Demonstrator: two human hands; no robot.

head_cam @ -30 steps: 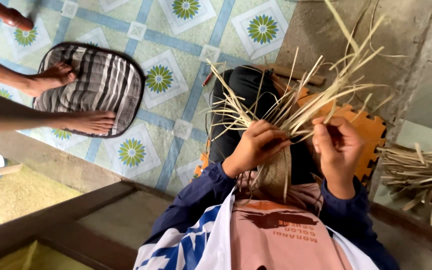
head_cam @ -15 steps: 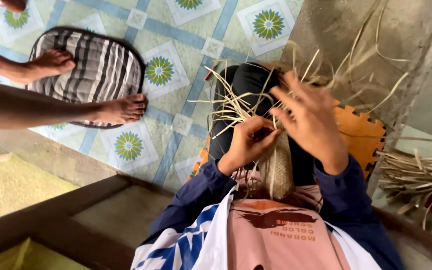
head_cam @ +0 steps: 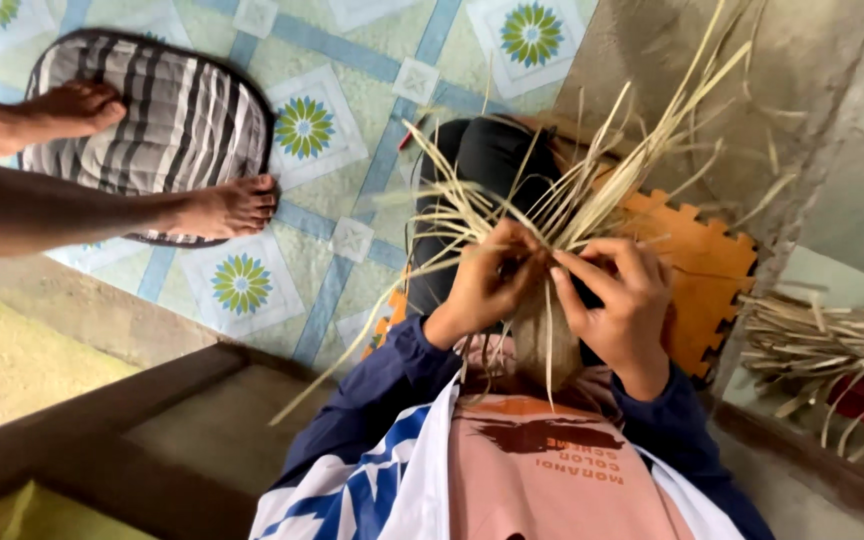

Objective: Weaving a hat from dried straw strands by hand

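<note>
Far left, another person's two bare feet (head_cam: 222, 205) rest on a striped grey cushion (head_cam: 167, 110) on the patterned floor mat (head_cam: 342, 240), well apart from the weaving, so they're out of the way of the loose ends.

Moving in, the left hand (head_cam: 482, 285) is curled shut around the point where the pale straw strips (head_cam: 572, 190) come together. Looks like it's there to clamp the crossing so nothing slips. Right below it, over the lap, hangs the already woven part (head_cam: 537, 340), a narrow tan piece held between both hands and close to the chest, probably so the grip stays steady.

The right hand (head_cam: 627, 300) sits just beside the left, thumb and forefinger pinching a single strip, other fingers loosely bent. The free ends fan up and away from the body, which keeps them untangled.

Under the legs is an orange foam puzzle tile (head_cam: 712, 270); at the far right edge lies a bundle of spare straw (head_cam: 832, 345), within reach.
</note>
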